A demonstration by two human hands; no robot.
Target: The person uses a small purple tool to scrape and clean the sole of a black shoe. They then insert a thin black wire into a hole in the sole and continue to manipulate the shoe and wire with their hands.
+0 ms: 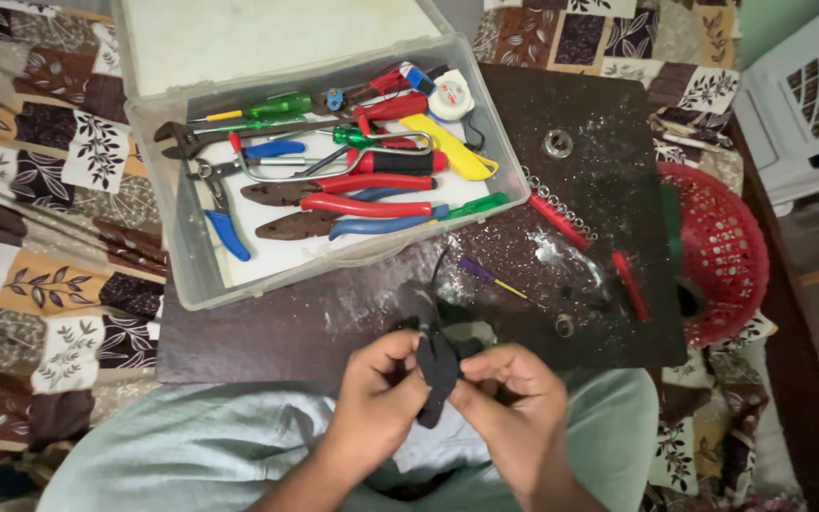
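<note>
Dark speckled surface [334, 313] bearing a clear toolbox [191, 275]; left hand [372, 403] and right hand [514, 408] together grasping a small black object [438, 370].

Black part [437, 370] half hidden between hands; red basket [727, 251] partly hidden.

This looks like a room in a home, not a workshop. A patchwork bedspread [59, 190] with brown, cream and leaf-print squares covers the surface all around. On it lies a dark speckled board [580, 199] serving as a makeshift work surface, with a clear plastic toolbox [182, 275] of pliers and screwdrivers set on it. A red plastic basket [727, 246] sits beside it.
</note>
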